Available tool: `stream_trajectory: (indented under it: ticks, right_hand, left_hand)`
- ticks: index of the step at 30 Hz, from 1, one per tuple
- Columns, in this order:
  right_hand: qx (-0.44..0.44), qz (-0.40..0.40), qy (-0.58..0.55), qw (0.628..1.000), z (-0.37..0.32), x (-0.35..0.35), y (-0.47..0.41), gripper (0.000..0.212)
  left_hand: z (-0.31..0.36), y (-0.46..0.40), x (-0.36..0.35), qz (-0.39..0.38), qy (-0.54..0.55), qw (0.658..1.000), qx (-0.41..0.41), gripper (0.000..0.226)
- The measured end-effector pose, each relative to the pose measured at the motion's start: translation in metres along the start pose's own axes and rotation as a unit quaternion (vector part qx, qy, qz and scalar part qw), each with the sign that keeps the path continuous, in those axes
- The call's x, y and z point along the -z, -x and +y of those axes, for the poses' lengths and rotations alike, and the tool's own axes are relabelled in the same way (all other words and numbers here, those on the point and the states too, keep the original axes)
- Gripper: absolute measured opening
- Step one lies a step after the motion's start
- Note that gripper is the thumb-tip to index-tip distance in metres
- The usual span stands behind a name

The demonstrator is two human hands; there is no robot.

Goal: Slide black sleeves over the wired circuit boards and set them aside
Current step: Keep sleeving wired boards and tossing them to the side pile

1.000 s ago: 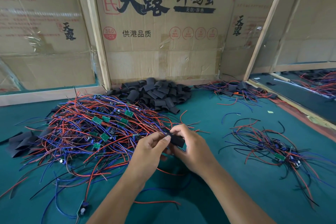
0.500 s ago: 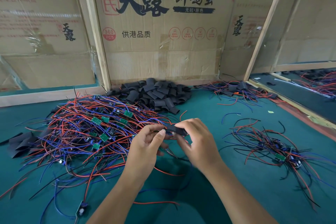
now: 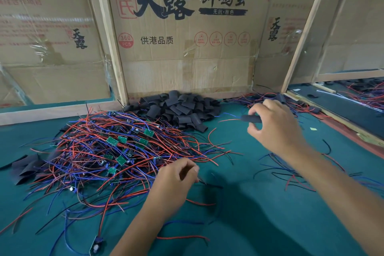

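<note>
In the head view, the right hand [image 3: 276,129] is raised over the green felt table [image 3: 239,224], fingers pinched on a black sleeved circuit board [image 3: 251,119] trailing red and blue wires. The left hand [image 3: 174,181], loosely curled with nothing visibly gripped, hangs beside the tangled pile of wired green boards [image 3: 116,152]; loose black sleeves [image 3: 178,108] are heaped beyond.

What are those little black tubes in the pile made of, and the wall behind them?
The black sleeves look like thin, matte, flexible plastic or rubber tubing: they lie flattened and creased, without shine. Which of the two cannot be told. The wall is brown corrugated cardboard from printed egg cartons, patched with glossy clear tape and framed by pale bare wood strips.
</note>
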State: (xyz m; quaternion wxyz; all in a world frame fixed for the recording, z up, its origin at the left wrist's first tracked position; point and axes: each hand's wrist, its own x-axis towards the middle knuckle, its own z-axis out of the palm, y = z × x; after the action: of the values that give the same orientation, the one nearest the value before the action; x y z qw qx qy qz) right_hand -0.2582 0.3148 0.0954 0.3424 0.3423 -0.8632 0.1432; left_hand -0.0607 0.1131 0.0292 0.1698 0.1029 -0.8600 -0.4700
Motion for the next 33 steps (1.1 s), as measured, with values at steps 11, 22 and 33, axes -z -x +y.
stream_trajectory:
  ticks: [11,22,33]
  right_hand:
    - [-0.218,-0.124,0.145,0.957,0.073,-0.055,-0.094,0.033]
    - [-0.085,-0.266,-0.147,0.949,-0.052,-0.138,-0.050,0.011]
    - [-0.036,-0.231,-0.012,0.972,-0.086,-0.170,-0.073,0.019]
  left_hand:
    - [-0.002,0.006,-0.004,-0.088,-0.123,0.987,-0.055,0.019]
    - [-0.002,0.003,-0.004,-0.088,-0.143,0.983,-0.071,0.021]
    - [0.002,0.007,-0.003,-0.073,-0.136,0.985,-0.079,0.021]
